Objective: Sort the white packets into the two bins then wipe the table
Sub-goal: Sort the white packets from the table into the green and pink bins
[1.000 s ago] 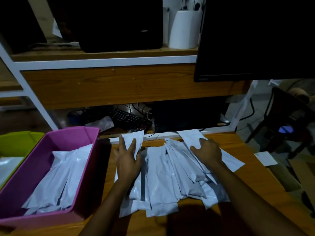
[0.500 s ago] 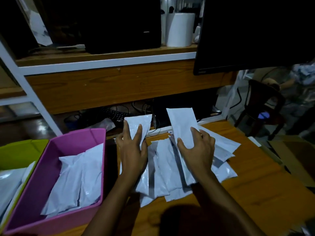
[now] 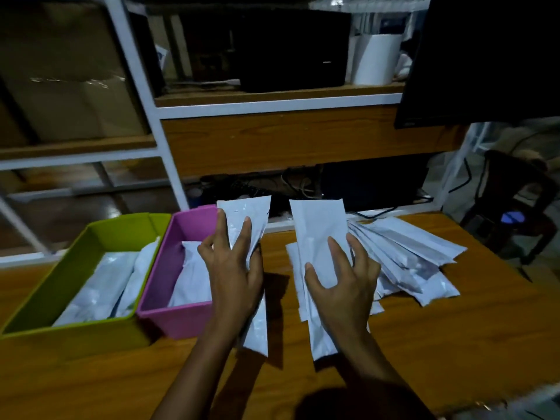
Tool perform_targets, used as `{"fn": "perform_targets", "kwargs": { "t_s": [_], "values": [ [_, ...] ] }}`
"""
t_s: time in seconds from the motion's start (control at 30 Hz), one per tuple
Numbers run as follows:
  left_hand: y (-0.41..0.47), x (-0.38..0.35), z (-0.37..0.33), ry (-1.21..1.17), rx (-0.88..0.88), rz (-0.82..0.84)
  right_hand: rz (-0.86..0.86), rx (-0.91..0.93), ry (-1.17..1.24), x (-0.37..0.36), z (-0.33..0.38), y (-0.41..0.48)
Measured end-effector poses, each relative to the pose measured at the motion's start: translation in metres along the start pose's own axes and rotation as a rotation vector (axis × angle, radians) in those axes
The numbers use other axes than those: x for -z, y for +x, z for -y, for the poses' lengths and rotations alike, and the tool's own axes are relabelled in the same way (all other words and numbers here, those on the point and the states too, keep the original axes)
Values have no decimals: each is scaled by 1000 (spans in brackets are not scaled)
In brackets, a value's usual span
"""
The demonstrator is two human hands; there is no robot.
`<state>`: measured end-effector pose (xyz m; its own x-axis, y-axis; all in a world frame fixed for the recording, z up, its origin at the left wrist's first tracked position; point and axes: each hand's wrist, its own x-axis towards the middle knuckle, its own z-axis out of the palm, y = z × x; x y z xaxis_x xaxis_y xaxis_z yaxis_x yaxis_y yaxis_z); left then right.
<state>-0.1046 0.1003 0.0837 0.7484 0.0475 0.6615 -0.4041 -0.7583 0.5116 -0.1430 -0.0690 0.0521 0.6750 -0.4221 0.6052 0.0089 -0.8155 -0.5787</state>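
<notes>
My left hand (image 3: 235,272) holds a long white packet (image 3: 247,219) lifted off the table, just right of the pink bin (image 3: 169,268). My right hand (image 3: 342,280) holds a second white packet (image 3: 318,225) above the left end of the fanned pile of white packets (image 3: 406,262) on the wooden table (image 3: 424,344). Both the pink bin and the green bin (image 3: 69,268) to its left contain white packets.
A shelf unit with a white frame (image 3: 272,106) rises behind the table, with a dark box and a white roll (image 3: 375,59) on it. A black monitor (image 3: 485,56) hangs at the upper right. A dark chair (image 3: 515,201) stands beyond the table's right edge.
Both hands lifted a packet each from the pile and carried them left. The view swung left, bringing the green bin fully into sight.
</notes>
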Motion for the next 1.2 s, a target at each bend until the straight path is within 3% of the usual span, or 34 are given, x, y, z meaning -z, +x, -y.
{"fn": "perform_targets", "kwargs": {
  "t_s": [0.33,0.53,0.63,0.83,1.03,1.1,1.2],
  "values": [
    [-20,81,64,179,72,36,71,43,107,-2,72,-55],
    [5,81,101,251,132,101,111,73,108,-35,113,-42],
    [27,66,122,278,174,158,214,62,57,-64,130,-23],
    [68,21,162,494,235,382,419,24,-122,-137,148,12],
    [87,-23,189,636,157,575,601,10,-385,-204,149,14],
    [93,-38,199,632,143,710,633,42,-503,-217,147,11],
    [105,-51,212,590,68,1057,769,90,-568,-225,142,9]
  ]
}}
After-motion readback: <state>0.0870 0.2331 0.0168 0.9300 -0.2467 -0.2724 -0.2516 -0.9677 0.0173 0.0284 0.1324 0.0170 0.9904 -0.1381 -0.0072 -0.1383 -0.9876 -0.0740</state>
